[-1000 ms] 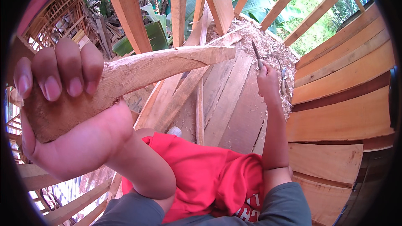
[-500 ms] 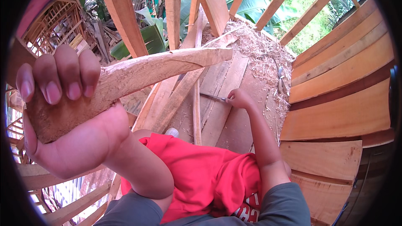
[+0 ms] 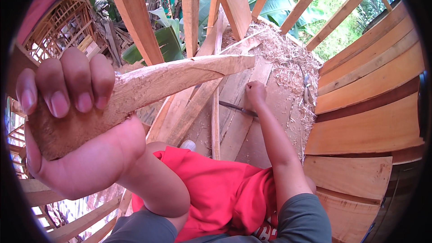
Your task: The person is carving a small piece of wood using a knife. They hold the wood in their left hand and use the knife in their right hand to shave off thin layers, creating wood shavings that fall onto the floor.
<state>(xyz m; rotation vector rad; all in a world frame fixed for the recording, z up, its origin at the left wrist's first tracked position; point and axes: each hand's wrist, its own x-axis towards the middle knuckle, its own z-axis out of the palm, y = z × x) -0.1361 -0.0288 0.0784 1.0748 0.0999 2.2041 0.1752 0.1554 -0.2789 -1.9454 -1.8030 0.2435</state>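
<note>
Raised at the left, my left hand [image 3: 81, 121] is closed round the thick end of a roughly shaped, slightly curved piece of wood [image 3: 180, 74]. Its thinner end points to the right, over the floor. My right hand [image 3: 256, 93] is low over the floor boards with its fingers curled in; what they hold, if anything, is hidden. A thin dark tool, like a long blade or a file [image 3: 234, 107], lies on the boards just below this hand, partly behind my right forearm. A red cloth [image 3: 216, 175] covers my lap.
Pale wood shavings [image 3: 288, 63] are heaped at the far right of the plank floor [image 3: 231, 135]. Long wooden strips [image 3: 216, 130] lie in front of me. Wide boards [image 3: 364, 126] line the right side. Upright posts [image 3: 191, 13] and a leaning board [image 3: 234, 4] stand at the back.
My right hand has let go of the dark tool and moved slightly forward of it, fingers curling in. The left hand still grips the wood, with the view shifted slightly.
</note>
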